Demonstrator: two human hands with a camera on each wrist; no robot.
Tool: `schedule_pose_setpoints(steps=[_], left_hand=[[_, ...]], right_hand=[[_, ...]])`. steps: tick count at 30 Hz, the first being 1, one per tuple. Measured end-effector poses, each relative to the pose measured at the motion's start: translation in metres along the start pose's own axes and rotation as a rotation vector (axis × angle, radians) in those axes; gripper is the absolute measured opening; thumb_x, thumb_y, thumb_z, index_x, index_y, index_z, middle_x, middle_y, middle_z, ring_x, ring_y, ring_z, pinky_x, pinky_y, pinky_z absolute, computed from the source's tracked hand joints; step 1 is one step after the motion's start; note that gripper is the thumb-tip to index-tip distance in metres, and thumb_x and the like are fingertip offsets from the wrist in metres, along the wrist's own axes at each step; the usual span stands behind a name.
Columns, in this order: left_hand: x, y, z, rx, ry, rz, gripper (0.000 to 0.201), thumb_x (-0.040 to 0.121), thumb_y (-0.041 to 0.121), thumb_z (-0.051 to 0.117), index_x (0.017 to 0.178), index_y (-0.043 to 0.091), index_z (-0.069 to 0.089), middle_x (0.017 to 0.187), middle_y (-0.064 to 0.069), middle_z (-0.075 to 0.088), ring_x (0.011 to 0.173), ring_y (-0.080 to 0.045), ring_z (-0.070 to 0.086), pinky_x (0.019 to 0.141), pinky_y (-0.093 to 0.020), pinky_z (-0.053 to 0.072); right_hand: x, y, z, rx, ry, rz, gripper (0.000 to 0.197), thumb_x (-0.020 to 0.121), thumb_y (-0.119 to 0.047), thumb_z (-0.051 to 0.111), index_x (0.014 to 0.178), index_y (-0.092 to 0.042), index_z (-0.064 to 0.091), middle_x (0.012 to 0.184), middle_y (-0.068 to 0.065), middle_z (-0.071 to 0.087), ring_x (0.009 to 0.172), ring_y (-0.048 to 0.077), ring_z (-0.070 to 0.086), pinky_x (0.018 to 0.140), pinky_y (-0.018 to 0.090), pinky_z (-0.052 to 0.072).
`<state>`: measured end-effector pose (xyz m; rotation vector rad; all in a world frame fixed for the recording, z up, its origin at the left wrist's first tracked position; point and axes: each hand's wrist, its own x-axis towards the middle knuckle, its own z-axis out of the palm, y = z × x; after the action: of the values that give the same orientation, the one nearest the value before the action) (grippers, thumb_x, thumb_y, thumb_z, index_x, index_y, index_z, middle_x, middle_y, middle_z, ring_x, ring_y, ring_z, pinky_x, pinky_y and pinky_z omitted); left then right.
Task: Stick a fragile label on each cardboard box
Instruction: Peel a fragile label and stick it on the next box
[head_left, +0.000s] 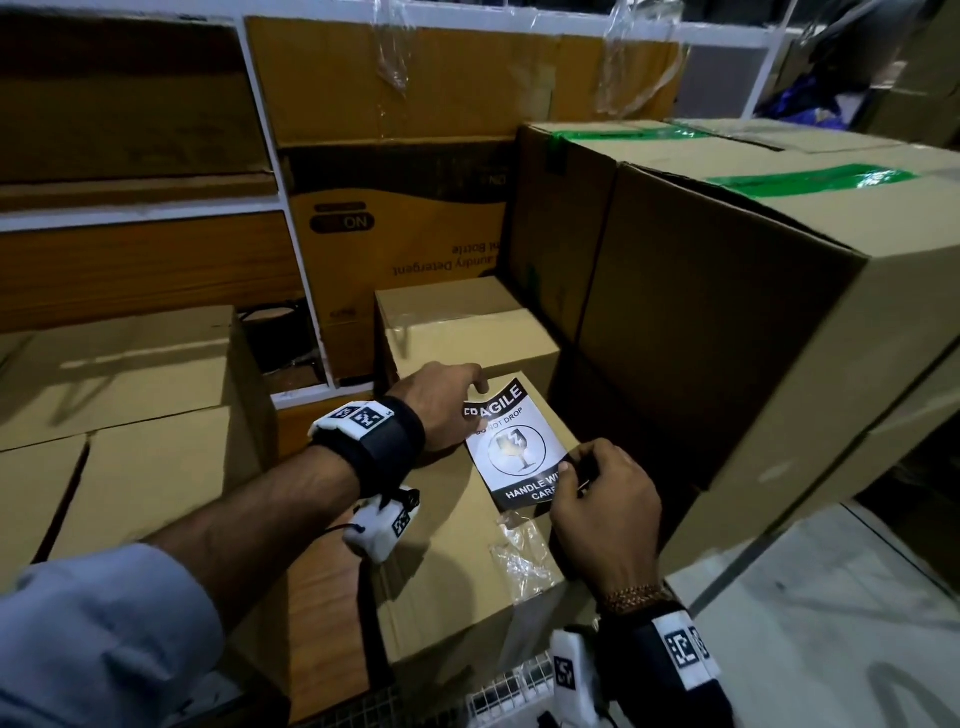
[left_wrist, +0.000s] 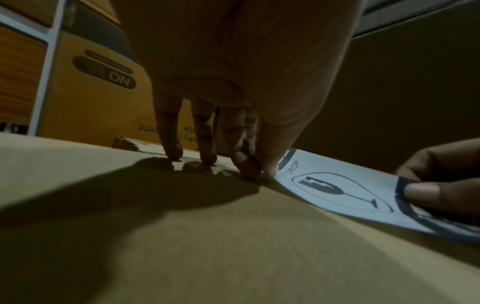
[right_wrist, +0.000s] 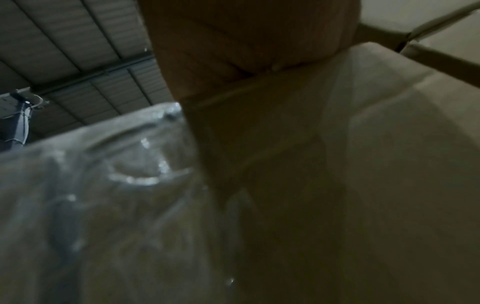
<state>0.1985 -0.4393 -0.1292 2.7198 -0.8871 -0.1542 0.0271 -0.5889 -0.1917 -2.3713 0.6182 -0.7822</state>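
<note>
A black-and-white fragile label (head_left: 519, 449) lies on top of a plain cardboard box (head_left: 452, 561) in front of me. My left hand (head_left: 452, 410) rests on the box with straight fingers. Its thumb and forefinger press the label's upper left corner down. In the left wrist view those fingertips (left_wrist: 249, 170) touch the cardboard at the edge of the label (left_wrist: 337, 189). My right hand (head_left: 597, 499) pinches the label's lower right corner, which stands slightly off the box. A crumpled clear plastic film (head_left: 519, 545) lies under that hand. The right wrist view is blurred and shows the film (right_wrist: 103, 205).
Two tall boxes with green tape (head_left: 727, 312) stand close on the right. A smaller box (head_left: 467, 322) sits just behind, and more boxes (head_left: 130, 415) are on the left. White shelving holds a detergent carton (head_left: 395, 244). A wire basket (head_left: 498, 696) is below, with bare floor (head_left: 831, 623) at the right.
</note>
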Motion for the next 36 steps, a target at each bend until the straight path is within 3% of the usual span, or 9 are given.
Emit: schedule_pose_setpoints(steps=[6,19,26,36], left_hand=[[0.0017,0.0046,0.0048,0.053,-0.001,-0.012,0.048,0.089,0.041,0.077,0.131,0.035,0.056,0.110,-0.001,0.067,0.095,-0.024,0.066,0.081,-0.041,0.060],[0.0052,0.0074,0.0093,0.086,-0.005,-0.038,0.051,0.090,0.042,0.076,0.135,0.037,0.053,0.114,-0.003,0.067,0.091,-0.025,0.068,0.075,-0.039,0.061],[0.0046,0.0093,0.0097,0.118,-0.013,-0.038,0.049,0.092,0.044,0.073,0.136,0.042,0.052,0.118,-0.005,0.064,0.092,-0.026,0.067,0.065,-0.033,0.057],[0.0040,0.0083,0.0078,0.089,-0.016,-0.022,0.049,0.092,0.039,0.072,0.136,0.045,0.052,0.116,-0.004,0.067,0.091,-0.025,0.068,0.073,-0.040,0.062]], right_hand=[[-0.0013,-0.0013,0.0002,-0.020,-0.004,0.005,0.008,0.090,-0.028,0.066,0.095,-0.022,0.063,0.090,-0.008,0.061,0.087,0.014,0.056,0.076,0.032,0.048],[-0.0035,-0.0038,0.0013,-0.041,-0.010,0.002,0.011,0.091,-0.029,0.066,0.096,-0.023,0.059,0.092,-0.008,0.058,0.089,0.013,0.054,0.078,0.036,0.054],[-0.0035,-0.0040,0.0001,-0.039,-0.021,0.007,0.010,0.091,-0.029,0.065,0.095,-0.025,0.057,0.093,-0.009,0.058,0.091,0.013,0.055,0.079,0.034,0.053],[-0.0026,-0.0018,0.0028,-0.067,-0.019,0.015,0.010,0.092,-0.025,0.066,0.096,-0.026,0.057,0.095,-0.010,0.056,0.091,0.011,0.052,0.080,0.033,0.050]])
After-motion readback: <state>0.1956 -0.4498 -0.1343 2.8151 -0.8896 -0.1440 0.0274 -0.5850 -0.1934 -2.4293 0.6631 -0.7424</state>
